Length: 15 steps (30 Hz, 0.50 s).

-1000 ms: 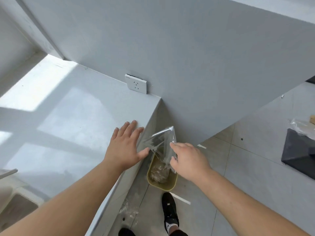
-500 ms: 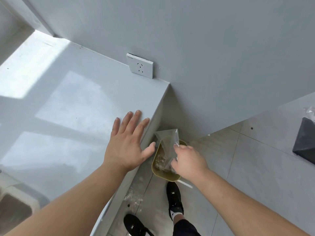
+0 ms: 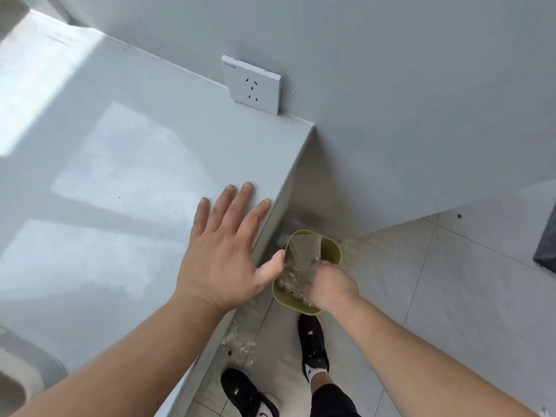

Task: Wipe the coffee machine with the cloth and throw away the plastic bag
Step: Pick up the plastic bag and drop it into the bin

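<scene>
As R hand drops lower, clear plastic bag goes from above rim to half inside olive bin, lower centre of frame. R fingers curled, pinching bag, no release yet. L hand open, fingers spread flat at countertop edge. Bag step nearly done, just needs let-go.

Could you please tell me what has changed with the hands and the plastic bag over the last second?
The right hand has carried the plastic bag down from above the bin to its mouth; the bag's lower end now seems to be inside. It still pinches the bag. The left hand stays flat and open on the counter edge; the bin stands where it was.
</scene>
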{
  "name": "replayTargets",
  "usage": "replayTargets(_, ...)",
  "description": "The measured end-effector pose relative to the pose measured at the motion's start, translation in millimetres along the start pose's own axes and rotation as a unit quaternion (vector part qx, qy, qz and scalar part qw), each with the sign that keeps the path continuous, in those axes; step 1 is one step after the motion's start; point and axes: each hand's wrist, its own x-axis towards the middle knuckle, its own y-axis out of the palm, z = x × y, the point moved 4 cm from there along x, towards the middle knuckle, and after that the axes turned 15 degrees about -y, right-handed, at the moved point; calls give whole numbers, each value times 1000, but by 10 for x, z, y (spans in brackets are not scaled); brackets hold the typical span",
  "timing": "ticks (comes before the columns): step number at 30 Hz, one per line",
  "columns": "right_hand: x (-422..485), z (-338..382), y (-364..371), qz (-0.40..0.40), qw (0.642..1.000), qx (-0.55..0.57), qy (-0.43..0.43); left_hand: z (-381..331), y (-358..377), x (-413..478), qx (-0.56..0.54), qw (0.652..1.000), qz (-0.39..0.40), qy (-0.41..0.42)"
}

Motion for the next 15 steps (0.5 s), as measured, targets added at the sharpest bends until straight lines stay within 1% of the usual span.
replayTargets(7,260,-172,292,22,999,25,31,2,4,1,4,1000,2,1)
replayTargets(12,363,-264,505,47,994,76,59,0,5,1,-2,1000,-6,3)
replayTargets(15,434,-300,582,52,992,88,71,3,8,-2,-2,1000,-7,4)
